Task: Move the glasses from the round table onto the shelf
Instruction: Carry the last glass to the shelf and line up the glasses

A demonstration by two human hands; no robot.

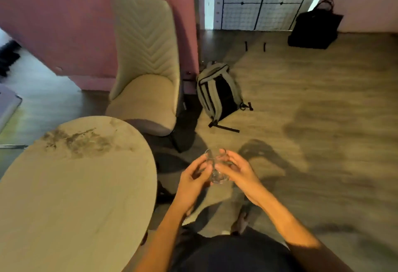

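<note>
Just off the edge of the round table (71,185), out over the wooden floor (312,99), I hold clear glass (216,169) between my two hands. My left hand (190,182) curls its fingers against one side, and my right hand (238,171) closes around the other, fingertips at the rim. Whether this is one glass or two pressed together I cannot tell; the picture is blurred there. The shelf is nowhere in my view, so I judge a walk lies ahead. The risk is plain: the glass is smooth, nothing is under it but bare floor, and a loose pinch would drop it. Two glasses could also knock together. The backpack (219,92) and chair (146,73) stand near and could catch my foot.
</note>
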